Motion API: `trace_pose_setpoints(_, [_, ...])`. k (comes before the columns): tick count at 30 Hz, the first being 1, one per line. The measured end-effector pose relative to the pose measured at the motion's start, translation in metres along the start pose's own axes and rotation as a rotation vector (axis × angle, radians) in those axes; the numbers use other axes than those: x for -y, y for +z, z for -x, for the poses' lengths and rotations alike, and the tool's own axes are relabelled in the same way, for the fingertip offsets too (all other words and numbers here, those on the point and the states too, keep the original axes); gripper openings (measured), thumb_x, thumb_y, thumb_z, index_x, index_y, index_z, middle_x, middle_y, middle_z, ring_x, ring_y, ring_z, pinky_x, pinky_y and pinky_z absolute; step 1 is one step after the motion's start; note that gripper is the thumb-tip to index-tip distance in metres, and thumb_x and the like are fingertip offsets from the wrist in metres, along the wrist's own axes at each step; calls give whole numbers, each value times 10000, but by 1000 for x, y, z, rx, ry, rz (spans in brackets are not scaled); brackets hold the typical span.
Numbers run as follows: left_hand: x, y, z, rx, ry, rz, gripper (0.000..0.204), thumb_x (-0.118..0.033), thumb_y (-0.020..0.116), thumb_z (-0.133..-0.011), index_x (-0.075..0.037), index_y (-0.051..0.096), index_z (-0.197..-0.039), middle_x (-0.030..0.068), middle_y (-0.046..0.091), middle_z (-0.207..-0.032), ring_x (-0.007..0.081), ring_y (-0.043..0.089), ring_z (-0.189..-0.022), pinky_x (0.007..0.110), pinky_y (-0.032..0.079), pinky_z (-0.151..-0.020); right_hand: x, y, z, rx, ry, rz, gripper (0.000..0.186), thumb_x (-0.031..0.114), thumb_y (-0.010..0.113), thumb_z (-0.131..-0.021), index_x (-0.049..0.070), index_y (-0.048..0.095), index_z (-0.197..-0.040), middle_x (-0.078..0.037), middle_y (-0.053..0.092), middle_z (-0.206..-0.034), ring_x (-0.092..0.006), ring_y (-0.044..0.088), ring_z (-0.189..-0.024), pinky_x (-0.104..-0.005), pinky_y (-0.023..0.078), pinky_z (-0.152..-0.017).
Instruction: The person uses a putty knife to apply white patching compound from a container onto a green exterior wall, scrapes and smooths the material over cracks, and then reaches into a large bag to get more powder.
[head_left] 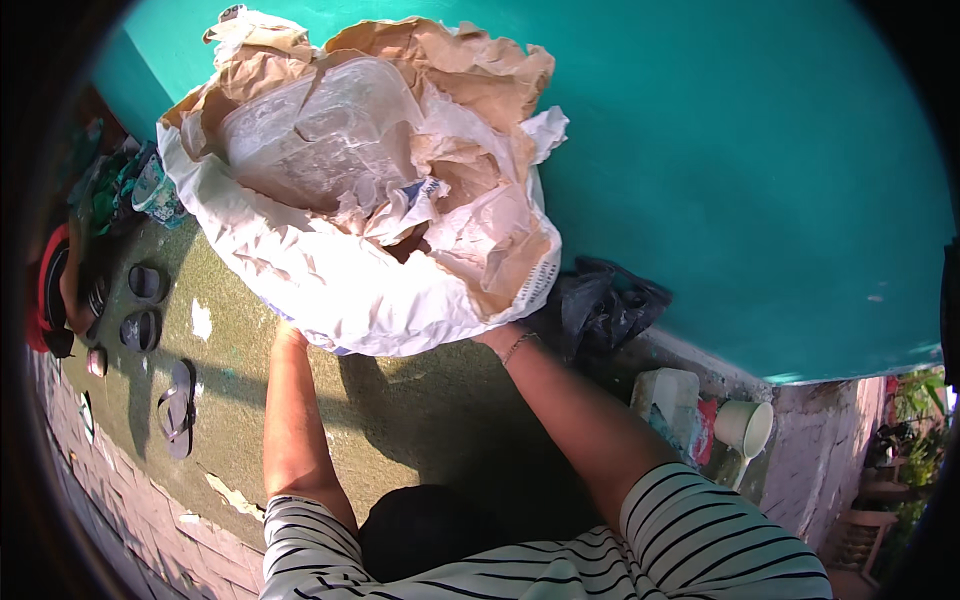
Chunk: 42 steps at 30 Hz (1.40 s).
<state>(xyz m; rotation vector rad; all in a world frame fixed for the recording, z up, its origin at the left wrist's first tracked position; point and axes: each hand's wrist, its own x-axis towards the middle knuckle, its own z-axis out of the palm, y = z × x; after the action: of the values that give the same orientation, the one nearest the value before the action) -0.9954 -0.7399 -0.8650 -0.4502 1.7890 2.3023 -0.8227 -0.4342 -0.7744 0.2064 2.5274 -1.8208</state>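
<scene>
A large crumpled paper sack (330, 280), white outside with torn brown layers inside, is held up in front of me. Inside it lie a creased translucent plastic piece (310, 130) and torn paper scraps with a small blue patch. My left hand (288, 332) holds the sack from below at its near left part, fingers mostly hidden under it. My right hand (492, 332), with a bracelet at the wrist, grips the bottom at the near right, its fingers also largely covered.
A teal wall (750, 180) rises behind. A black plastic bag (610, 305) lies at its base, near a white container (665, 400) and cream bucket (740, 425). Sandals (175, 410) and fabric items (150, 190) are on the left over concrete floor (220, 280). Plants (920, 420) show far right.
</scene>
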Motion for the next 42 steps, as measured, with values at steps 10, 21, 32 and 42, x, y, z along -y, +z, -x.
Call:
trace_pose_setpoints(10, [60,91,123,331,278,-237,582,-305,568,-953,-42,349,-1423,94,483,-1341,205,499,-1207,347,417,-1004,9,-96,92,-113,121,212,606,281,718,-820,46,449,-1311,-127,564,-1203,-253,552,-1114,-351,441,-957])
trace_pose_setpoints(21, [-31,108,179,-51,261,-57,337,-256,540,-978,14,474,-1167,86,522,-1039,141,506,-913,288,416,-835,186,-165,217,216,13,478,230,140,711,-839,-16,650,-996,-113,654,-830,-232,644,-772,-343,512,-730])
trace_pose_setpoints(32, [-152,160,315,254,305,-134,566,-551,506,-937,-22,474,-1137,94,515,-1062,177,507,-966,360,466,-833,236,-113,143,-154,-708,794,702,275,796,-728,-49,505,-1278,-208,542,-1235,-395,450,-1243,-459,375,-1043])
trace_pose_setpoints(42, [-157,163,331,356,369,-314,883,-428,761,-802,89,285,-1336,207,393,-1247,267,475,-1105,364,491,-855,218,-83,166,19,-509,862,628,214,731,-773,-41,472,-1285,-227,604,-1083,-387,548,-1133,-487,375,-1044])
